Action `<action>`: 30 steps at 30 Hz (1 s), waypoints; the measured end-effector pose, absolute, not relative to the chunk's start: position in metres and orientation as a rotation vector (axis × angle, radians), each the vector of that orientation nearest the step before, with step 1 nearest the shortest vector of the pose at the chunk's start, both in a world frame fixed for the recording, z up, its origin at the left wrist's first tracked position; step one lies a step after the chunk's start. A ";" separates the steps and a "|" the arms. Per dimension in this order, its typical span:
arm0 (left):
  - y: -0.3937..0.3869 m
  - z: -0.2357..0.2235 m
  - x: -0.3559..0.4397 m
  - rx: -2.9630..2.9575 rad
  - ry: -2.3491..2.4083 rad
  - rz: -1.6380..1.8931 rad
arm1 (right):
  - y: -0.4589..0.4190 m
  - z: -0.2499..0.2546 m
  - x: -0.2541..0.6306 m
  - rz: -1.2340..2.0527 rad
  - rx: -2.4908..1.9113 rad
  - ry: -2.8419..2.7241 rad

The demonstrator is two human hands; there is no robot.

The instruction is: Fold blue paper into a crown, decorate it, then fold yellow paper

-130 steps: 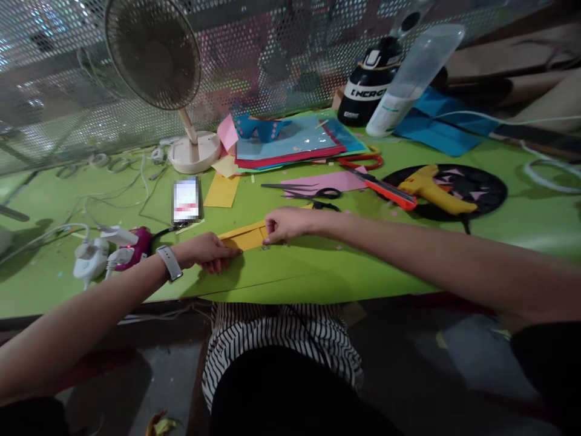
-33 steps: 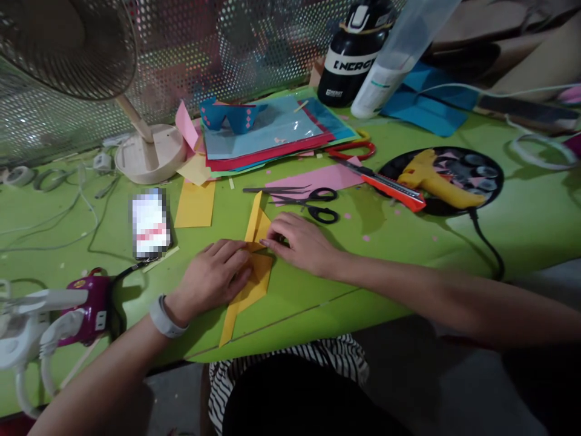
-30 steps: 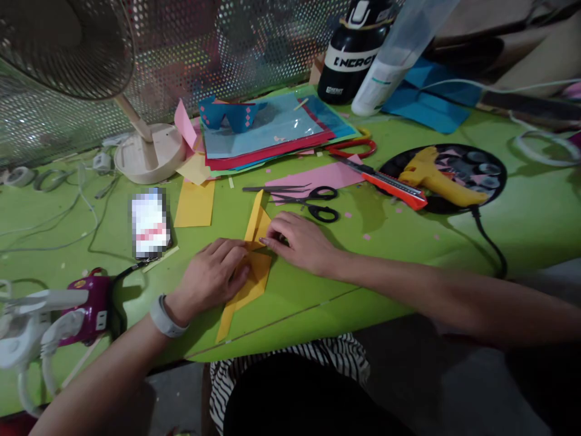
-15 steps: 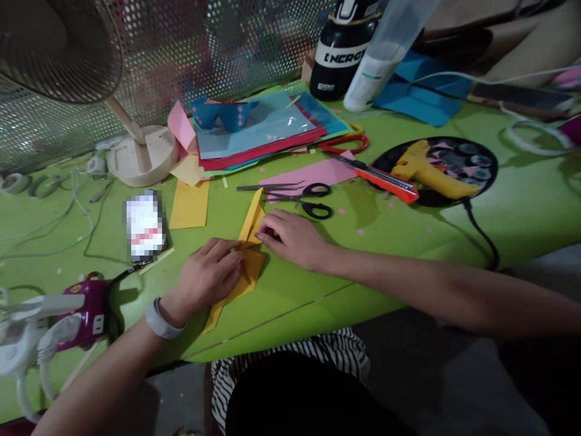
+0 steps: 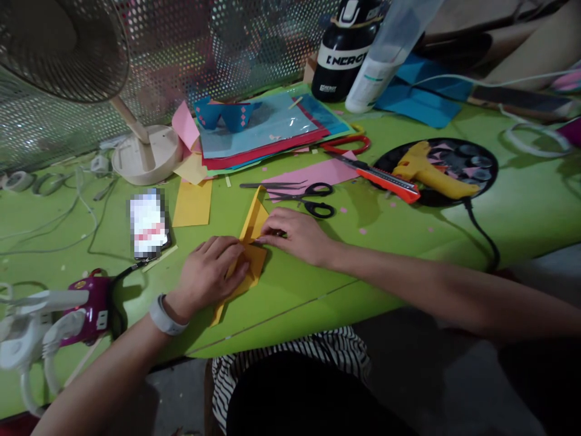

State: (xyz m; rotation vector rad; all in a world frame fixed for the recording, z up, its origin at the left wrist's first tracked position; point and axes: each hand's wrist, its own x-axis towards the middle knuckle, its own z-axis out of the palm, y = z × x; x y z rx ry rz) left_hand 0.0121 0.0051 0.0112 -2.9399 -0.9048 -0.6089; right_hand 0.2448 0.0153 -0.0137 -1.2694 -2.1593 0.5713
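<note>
A folded piece of yellow-orange paper (image 5: 255, 260) lies on the green table, with a narrow raised flap along its far part. My left hand (image 5: 213, 269) rests on its near left side, fingers bent and pressing on it. At the fold near the middle, my right hand (image 5: 290, 235) pinches the paper's edge between thumb and fingertips. Just beyond lie black-handled scissors (image 5: 320, 200) and grey tweezers (image 5: 267, 185), partly over a pink paper strip (image 5: 338, 171). Another yellow paper piece (image 5: 192, 203) lies to the left.
An orange utility knife (image 5: 390, 184) and a yellow glue gun (image 5: 431, 172) on a black round tray are at right. Blue paper glasses (image 5: 229, 115) top a stack of sheets. A phone (image 5: 149, 224), purple power socket (image 5: 88, 309), fan base (image 5: 147, 157) and black bottle (image 5: 340, 60) stand around.
My right hand's fingertips have shifted slightly along the fold, and my left thumb has moved a little over the paper. The whole view has drifted slightly.
</note>
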 end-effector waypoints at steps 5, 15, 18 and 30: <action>0.003 0.010 0.012 -2.906 -1.091 -0.797 | 0.015 -0.013 0.246 0.581 -1.185 -2.109; 0.005 0.011 0.008 -2.973 -0.976 -0.702 | 0.015 -0.015 0.246 0.525 -1.100 -2.082; 0.005 0.011 0.008 -2.975 -0.956 -0.692 | 0.015 -0.015 0.246 0.527 -1.080 -2.075; 0.007 0.014 0.011 -3.066 -0.986 -0.627 | 0.013 -0.011 0.245 0.545 -1.314 -2.138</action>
